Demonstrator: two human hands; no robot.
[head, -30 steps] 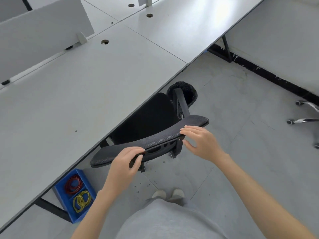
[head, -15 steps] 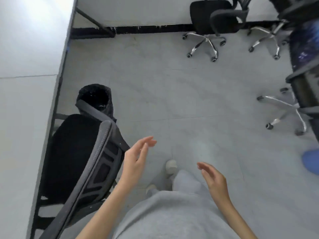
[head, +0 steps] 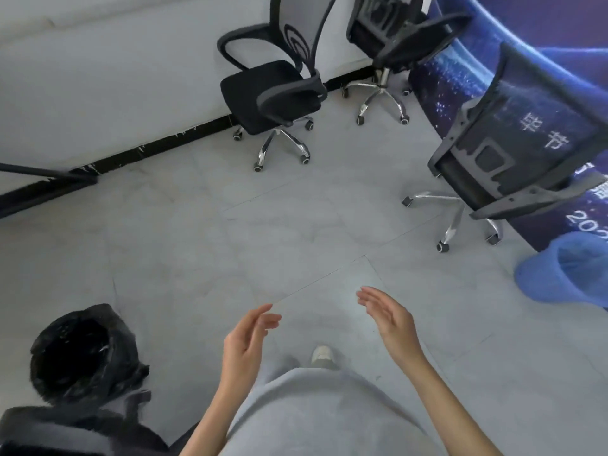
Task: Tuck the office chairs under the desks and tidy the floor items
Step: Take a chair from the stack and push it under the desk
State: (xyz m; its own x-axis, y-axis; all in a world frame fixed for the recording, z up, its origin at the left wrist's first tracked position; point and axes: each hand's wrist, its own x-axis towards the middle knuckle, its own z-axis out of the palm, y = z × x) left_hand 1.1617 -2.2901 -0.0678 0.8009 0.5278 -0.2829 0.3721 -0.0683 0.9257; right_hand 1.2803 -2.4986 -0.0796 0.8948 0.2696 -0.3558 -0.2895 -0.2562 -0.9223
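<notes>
Three black office chairs stand loose on the grey floor ahead. One chair [head: 269,90] is by the white wall, a second chair [head: 388,31] is behind it at the top, and a third chair [head: 513,153] is at the right with its mesh back toward me. My left hand [head: 246,340] and my right hand [head: 391,320] hang open in front of my body, holding nothing. The edge of the chair I pushed earlier [head: 49,429] shows at the bottom left.
A bin lined with a black bag [head: 79,353] stands at the lower left. A blue bin [head: 566,274] sits at the right edge beside a dark blue printed banner [head: 543,44]. A black desk foot [head: 49,174] runs along the wall's black skirting.
Both hands have let go of the chair back at the desk and now hang empty. The view has turned right, away from the desk toward the loose chairs.
</notes>
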